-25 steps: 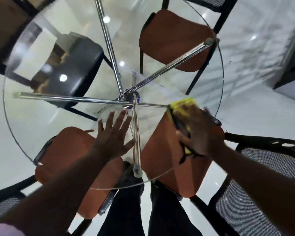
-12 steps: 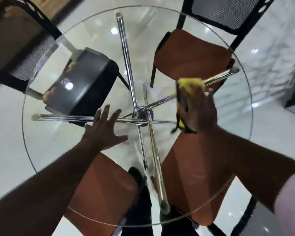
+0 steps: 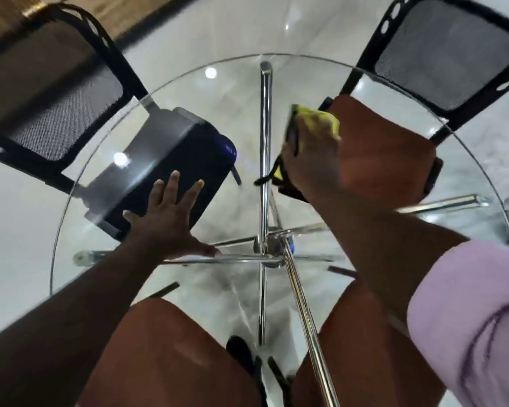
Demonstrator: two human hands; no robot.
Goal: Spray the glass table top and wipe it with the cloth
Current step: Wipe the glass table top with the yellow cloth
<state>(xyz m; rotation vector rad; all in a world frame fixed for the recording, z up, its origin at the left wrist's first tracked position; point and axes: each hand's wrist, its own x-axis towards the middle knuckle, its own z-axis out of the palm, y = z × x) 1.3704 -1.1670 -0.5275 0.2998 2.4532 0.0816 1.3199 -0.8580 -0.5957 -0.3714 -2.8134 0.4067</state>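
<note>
right hand holding a yellow cloth down on the round clear glass table top, left hand spread flat beside it.

the right hand's fingers are bent over the soft, crumpled cloth, gripping it; its black trim and a thin black loop stick out at the wrist side. the cloth sits on the far right part of the glass, above a rust-orange padded chair seat seen through the pane. the left hand lies palm down with its straight fingers fanned wide, left of centre, over a glossy black chair seat. under the glass, smooth chrome tube legs meet at a shiny hub near the middle. two black mesh chair backs with oval cut-outs rise behind the far rim. a lilac fabric sleeve covers the right upper arm.
</note>
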